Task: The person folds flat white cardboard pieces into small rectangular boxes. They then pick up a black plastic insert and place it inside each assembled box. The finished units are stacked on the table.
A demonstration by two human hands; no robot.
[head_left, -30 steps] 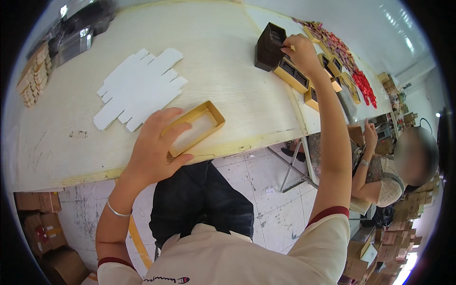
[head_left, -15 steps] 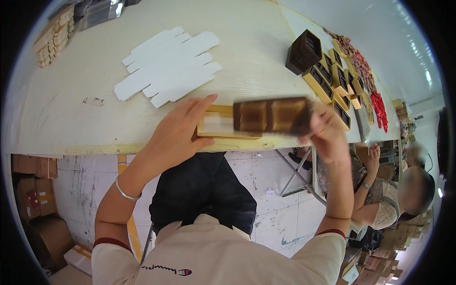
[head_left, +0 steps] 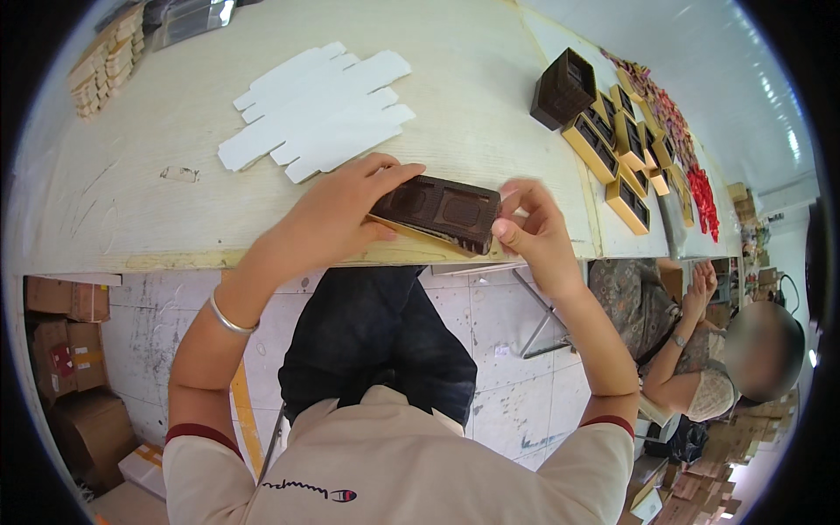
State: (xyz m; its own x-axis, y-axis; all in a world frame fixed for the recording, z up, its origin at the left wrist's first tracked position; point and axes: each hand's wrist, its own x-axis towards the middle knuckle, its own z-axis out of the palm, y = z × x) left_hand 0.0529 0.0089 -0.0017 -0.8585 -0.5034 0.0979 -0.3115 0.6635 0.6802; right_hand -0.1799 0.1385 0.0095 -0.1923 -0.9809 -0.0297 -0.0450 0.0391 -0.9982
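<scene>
A dark brown plastic tray [head_left: 459, 208] with square hollows lies over a narrow gold box [head_left: 427, 239] near the table's front edge. The box shows only as a thin strip along the tray's near side. My left hand [head_left: 337, 210] is closed round the left end of the box, thumb on the near side and fingers on the far side, covering that end of the tray too. At the tray's right end, my right hand [head_left: 535, 232] pinches it between thumb and fingers. The tray slants, its right end nearer me. How deep it sits in the box is hidden.
Flat white cartons [head_left: 319, 109] lie stacked beyond my hands. To the right stand a stack of brown trays [head_left: 563, 90] and several gold boxes with trays [head_left: 591, 150], with red packets [head_left: 703, 201] farther along. Another person [head_left: 691, 367] sits at the right.
My right hand has brought the tray left and down from beside the box to over it. My left hand has stayed at the box's left end.
</scene>
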